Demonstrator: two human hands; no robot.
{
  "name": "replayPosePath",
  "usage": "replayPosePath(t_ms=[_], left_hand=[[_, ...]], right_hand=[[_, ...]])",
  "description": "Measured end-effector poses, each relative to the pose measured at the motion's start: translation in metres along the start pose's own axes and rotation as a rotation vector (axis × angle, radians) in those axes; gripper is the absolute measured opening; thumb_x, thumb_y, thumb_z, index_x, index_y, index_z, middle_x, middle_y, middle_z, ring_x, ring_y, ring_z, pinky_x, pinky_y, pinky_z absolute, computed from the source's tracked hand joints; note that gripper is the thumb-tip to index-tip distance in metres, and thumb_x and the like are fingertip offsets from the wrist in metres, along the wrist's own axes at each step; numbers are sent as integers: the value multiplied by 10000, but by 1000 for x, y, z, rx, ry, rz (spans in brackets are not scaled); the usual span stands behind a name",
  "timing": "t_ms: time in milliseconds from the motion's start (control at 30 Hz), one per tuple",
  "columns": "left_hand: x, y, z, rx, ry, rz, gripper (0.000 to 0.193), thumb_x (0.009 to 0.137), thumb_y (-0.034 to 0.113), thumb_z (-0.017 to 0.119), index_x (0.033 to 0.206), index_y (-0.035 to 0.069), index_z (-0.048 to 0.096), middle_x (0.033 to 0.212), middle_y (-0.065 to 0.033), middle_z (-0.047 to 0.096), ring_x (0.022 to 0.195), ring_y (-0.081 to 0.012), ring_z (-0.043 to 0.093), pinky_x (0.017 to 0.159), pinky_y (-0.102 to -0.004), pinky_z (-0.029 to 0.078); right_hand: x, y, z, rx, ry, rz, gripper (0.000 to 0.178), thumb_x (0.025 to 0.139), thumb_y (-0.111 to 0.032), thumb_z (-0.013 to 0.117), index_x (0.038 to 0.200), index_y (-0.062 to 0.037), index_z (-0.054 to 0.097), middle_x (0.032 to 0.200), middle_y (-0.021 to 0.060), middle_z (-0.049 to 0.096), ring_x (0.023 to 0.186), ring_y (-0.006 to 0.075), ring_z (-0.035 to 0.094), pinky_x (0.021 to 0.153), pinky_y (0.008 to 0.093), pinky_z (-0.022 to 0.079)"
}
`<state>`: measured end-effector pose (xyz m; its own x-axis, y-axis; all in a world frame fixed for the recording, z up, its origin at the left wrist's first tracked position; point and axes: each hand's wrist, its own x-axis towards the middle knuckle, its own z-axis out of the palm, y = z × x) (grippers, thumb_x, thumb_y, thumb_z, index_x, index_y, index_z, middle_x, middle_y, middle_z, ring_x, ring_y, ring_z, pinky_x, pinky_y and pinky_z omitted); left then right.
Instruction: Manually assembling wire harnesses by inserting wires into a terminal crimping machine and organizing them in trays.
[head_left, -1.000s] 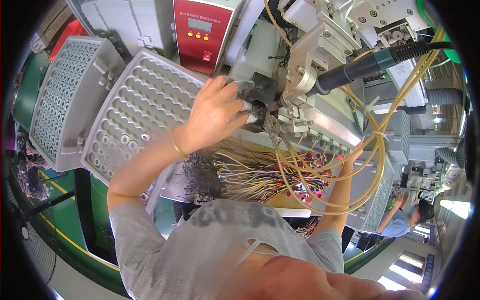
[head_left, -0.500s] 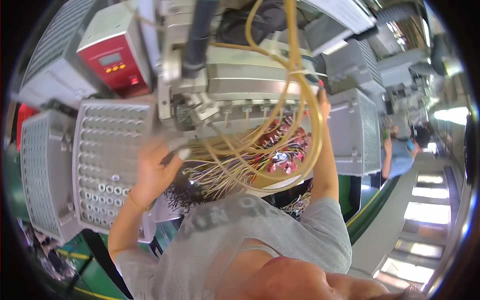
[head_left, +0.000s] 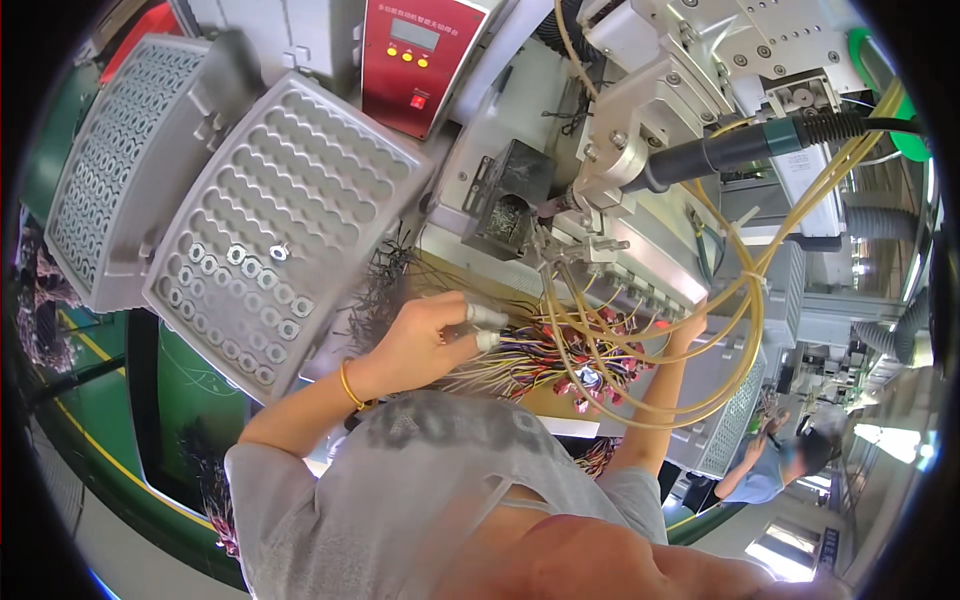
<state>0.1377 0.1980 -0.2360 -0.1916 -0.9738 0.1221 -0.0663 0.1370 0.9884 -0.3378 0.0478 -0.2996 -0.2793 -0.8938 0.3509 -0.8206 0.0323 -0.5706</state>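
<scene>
Lettering on red control box (head_left: 413, 78), grey shirt (head_left: 420, 460), wall sign (head_left: 829, 548)

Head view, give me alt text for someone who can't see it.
A person's left hand is at a bundle of coloured wires; the right hand is beside a metal machine. At left, a grey tray holds metal rings, with a red-fronted control box beyond it.

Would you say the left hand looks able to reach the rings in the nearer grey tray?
Probably yes: between the left hand and the rings, only black wires and the tray's rim appear.
</scene>
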Motion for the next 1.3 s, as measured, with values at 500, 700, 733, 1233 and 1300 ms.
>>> replayPosePath(t_ms=[500,700,733,1233,1300], left_hand=[[30,-8,23,-1169,-24,-295,425,934,384,443,1163,40,541,1171,-90,555,1021,-179,529,817,-349,443],[45,-14,35,-1544,-160,-217,574,919,476,389,1270,22,404,1303,-108,446,1170,-238,444,933,-399,372],[46,-14,35,-1564,-175,-215,602,917,499,369,1288,25,394,1318,-115,439,1187,-246,432,955,-415,351],[56,-26,39,-1740,-261,-125,583,919,532,323,1250,84,495,1366,-78,431,1219,-258,411,982,-456,308],[57,-26,40,-1725,-258,-99,576,915,534,334,1233,89,514,1361,-72,435,1219,-256,412,982,-455,308]], right_hand=[[-1,-3,5,-14,-13,22,377,864,-55,427,1221,42,499,1145,179,576,1030,261,564,891,338,434],[-3,-3,6,-11,-22,27,378,866,-67,429,1222,41,497,1146,181,574,1025,262,566,885,342,439],[-3,-3,7,-14,-24,29,379,866,-69,430,1223,40,497,1147,181,574,1024,262,567,884,342,440],[-4,-2,6,-18,0,52,384,871,-97,436,1226,38,492,1151,184,569,1013,263,574,869,351,451],[-3,-2,5,-26,1,52,385,871,-101,437,1226,37,492,1151,184,568,1011,263,575,867,352,452]])
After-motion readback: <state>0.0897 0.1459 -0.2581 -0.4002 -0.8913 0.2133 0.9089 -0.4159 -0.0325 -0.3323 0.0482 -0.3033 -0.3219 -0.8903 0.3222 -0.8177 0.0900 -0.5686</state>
